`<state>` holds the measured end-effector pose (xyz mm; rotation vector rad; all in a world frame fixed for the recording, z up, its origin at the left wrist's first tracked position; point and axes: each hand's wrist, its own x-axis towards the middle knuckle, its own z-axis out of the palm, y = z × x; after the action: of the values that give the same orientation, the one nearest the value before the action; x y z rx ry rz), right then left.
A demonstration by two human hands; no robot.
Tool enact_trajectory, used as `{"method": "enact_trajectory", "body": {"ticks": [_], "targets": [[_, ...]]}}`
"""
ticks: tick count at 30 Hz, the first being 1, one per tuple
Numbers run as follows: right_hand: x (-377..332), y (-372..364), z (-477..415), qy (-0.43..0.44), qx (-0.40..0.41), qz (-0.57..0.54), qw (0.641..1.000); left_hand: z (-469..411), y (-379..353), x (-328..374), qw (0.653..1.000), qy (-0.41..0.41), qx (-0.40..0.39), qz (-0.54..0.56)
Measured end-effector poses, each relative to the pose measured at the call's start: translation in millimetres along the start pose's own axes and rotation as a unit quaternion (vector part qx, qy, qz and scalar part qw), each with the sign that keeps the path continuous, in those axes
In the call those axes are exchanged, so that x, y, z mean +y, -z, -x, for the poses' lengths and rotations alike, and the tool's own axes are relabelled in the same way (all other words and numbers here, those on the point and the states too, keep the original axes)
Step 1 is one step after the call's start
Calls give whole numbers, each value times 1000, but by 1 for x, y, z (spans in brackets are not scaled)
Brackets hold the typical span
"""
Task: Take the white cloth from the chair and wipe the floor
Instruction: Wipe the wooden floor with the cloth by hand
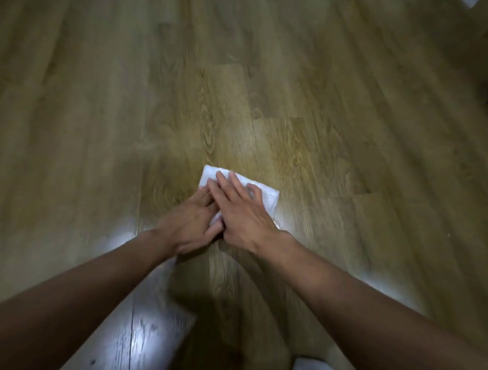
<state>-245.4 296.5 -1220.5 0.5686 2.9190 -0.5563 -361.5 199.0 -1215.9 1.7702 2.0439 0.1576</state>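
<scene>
A folded white cloth (266,196) lies flat on the wooden plank floor (237,92) in the middle of the view. Both my hands press down on it with straight fingers. My right hand (241,208) covers most of the cloth, its fingers pointing up and to the left. My left hand (192,220) lies at the cloth's left edge, its fingertips tucked partly under my right hand. The cloth's far corner and right side show past my fingers. The chair is out of view.
Bare wood floor stretches in every direction. Bright light glare sits on the planks near my forearms (140,338). A pale object (472,2) shows at the top right corner, and another pale shape (309,364) at the bottom edge.
</scene>
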Motion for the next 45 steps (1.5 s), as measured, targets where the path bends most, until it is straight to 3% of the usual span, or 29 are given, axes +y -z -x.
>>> {"method": "enact_trajectory", "body": {"ticks": [2,10,14,17,21,27,30,34,37,41,43,45], "targets": [[0,-2,-11,3,-40,-33,999,-4,13,-2,999,23,0,32],[24,-1,-7,5,-39,-14,999,8,24,24,985,92,80,124],[27,1,-26,-46,4,-28,999,1,24,15,977,109,133,123],[28,-6,-32,-61,47,-31,997,-10,24,7,981,100,128,105],[20,-22,14,-15,89,-22,996,-2,14,7,980,114,110,119],[59,-12,10,64,39,-45,996,-2,-23,5,972,150,180,1],[83,5,-19,-2,57,-28,998,-7,-27,9,961,176,209,-40],[83,15,-24,-72,81,-25,994,-9,-11,14,966,192,156,-78],[57,-10,19,-28,121,-27,992,-10,-8,19,963,198,127,-129],[81,-7,39,112,46,-3,993,-18,-15,25,950,226,147,-156],[109,12,21,71,35,-26,997,-20,-17,28,954,226,143,-133],[127,28,2,-35,59,-41,997,-20,-17,30,954,233,136,-130]]}}
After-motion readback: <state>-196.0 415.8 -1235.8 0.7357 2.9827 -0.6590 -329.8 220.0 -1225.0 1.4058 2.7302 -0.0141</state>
